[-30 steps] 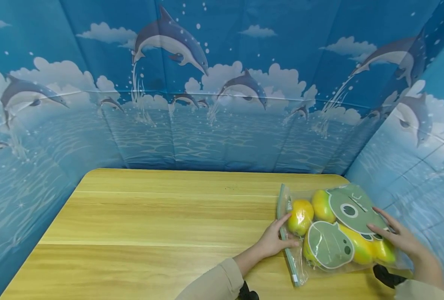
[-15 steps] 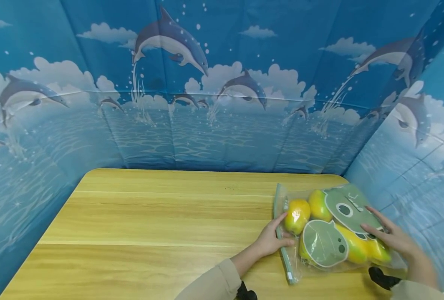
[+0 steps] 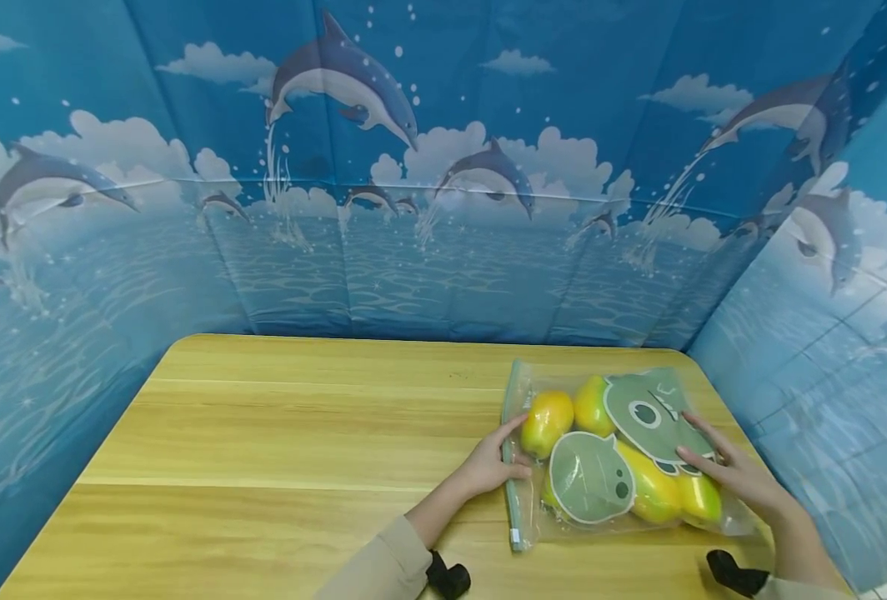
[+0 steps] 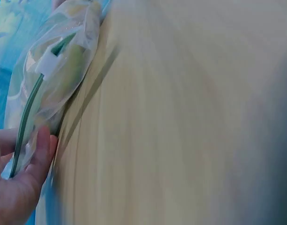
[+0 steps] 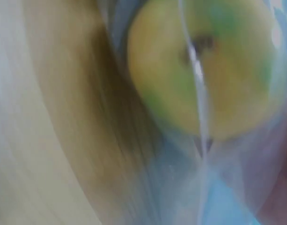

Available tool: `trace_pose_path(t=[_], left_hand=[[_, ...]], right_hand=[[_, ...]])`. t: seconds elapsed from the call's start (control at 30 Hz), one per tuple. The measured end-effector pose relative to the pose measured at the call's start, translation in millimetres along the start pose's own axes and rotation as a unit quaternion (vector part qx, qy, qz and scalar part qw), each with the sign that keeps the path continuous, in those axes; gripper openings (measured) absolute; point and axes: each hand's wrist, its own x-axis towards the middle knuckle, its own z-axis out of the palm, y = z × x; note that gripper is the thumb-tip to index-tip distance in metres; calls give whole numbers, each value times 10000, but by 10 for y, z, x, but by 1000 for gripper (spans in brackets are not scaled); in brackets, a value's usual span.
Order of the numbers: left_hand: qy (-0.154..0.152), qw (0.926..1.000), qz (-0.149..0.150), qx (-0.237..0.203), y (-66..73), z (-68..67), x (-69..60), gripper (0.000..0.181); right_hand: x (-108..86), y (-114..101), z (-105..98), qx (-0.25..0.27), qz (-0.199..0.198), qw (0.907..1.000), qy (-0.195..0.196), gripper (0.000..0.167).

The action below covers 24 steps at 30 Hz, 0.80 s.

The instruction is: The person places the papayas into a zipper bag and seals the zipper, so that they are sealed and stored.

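Note:
A clear zip bag [image 3: 533, 533] with green cartoon animal shapes printed on it is at the right side of the table. Several yellow-green mangoes [image 3: 548, 423] show through the plastic. My left hand [image 3: 486, 467] grips the bag's zip edge at its left end. In the left wrist view, thumb and fingers sit on either side of the green zip strip [image 4: 25, 117], which carries a white slider [image 4: 48, 63]. At the other end, my right hand [image 3: 739, 475] holds the bag with fingers spread over its top; its underside is hidden. The right wrist view is blurred, with one mango [image 5: 227, 84] close up.
The wood-grain table [image 3: 263, 433] stretches out to the left of the bag. A blue curtain [image 3: 413, 275] printed with dolphins stands behind it and along both sides. Black straps [image 3: 449, 577] are at the wrists.
Both hands have moved left together, bringing the bag of mangoes away from the table's right edge. Their hold on it looks the same.

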Motion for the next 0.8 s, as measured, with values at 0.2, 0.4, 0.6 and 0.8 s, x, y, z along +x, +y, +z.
trace_pose_path(t=[0.2, 0.4, 0.6, 0.8], left_hand=[[14, 10000, -56, -47, -59, -364, -201, 77], [-116, 9999, -97, -47, -89, -714, -413, 76], [-247, 9996, -138, -88, -137, -1032, -603, 77], [-295, 9993, -153, -196, -189, -1291, -799, 76]], right_hand=[[71, -153, 242, 374, -291, 9981, -390, 63], [127, -267, 464, 1175, -565, 9859, -1046, 63], [185, -397, 694, 1294, -1104, 9786, -1158, 64], [286, -530, 935, 1301, -1159, 9789, -1072, 67]])
